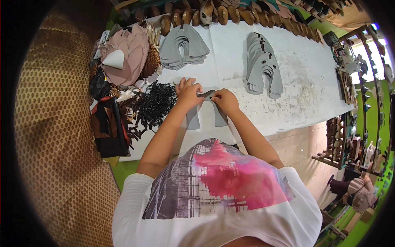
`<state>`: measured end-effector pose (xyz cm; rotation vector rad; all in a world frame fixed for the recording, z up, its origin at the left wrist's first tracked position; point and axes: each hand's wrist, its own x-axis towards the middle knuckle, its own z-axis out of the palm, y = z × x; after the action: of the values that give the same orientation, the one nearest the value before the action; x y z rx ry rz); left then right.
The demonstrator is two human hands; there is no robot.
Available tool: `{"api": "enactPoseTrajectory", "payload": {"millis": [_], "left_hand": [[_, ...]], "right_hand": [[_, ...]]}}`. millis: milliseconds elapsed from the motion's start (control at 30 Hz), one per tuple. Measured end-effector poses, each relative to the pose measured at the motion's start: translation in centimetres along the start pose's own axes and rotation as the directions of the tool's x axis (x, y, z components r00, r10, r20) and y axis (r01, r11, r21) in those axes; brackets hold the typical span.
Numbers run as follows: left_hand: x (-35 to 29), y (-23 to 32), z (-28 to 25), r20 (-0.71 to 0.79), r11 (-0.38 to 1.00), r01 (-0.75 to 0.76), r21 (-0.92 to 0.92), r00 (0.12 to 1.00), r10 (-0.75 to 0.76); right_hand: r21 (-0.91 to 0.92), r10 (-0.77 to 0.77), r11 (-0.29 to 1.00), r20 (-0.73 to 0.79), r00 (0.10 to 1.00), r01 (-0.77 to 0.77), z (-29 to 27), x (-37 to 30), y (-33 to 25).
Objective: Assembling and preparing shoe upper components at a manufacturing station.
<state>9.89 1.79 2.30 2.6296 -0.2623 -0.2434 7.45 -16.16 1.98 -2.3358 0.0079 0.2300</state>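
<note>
A grey U-shaped shoe-upper piece (221, 118) lies at the near edge of the white table, its two legs pointing toward me. My left hand (188, 95) grips its curved top on the left side with thumb and forefinger, the other fingers raised and spread. On the right side of that curve, the fingertips of my right hand (226, 101) are pinched on a small dark strip. The fingers partly cover the strip, and I cannot tell whether it passes through the grey piece.
Grey upper pieces (183, 47) are stacked at the far left; another stack (263, 66) with dark strips lies right. A heap of black strips (157, 105) is beside my left forearm. Wooden shoe lasts (222, 15) line the back edge. Pink cut pieces (133, 51) stand far left.
</note>
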Motion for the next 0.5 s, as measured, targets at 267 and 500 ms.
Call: {"api": "enactPoseTrajectory", "payload": {"millis": [267, 500], "left_hand": [[0.78, -0.13, -0.05, 0.072, 1.0, -0.01, 0.024, 0.997, 0.008], [1.1, 0.13, -0.2, 0.095, 1.0, 0.003, 0.018, 0.995, -0.005]], "right_hand": [[-0.043, 0.032, 0.999, 0.06, 0.998, -0.029, -0.25, 0.24, -0.93], [-0.058, -0.018, 0.998, -0.025, 1.0, 0.017, 0.32, 0.04, -0.55]]}}
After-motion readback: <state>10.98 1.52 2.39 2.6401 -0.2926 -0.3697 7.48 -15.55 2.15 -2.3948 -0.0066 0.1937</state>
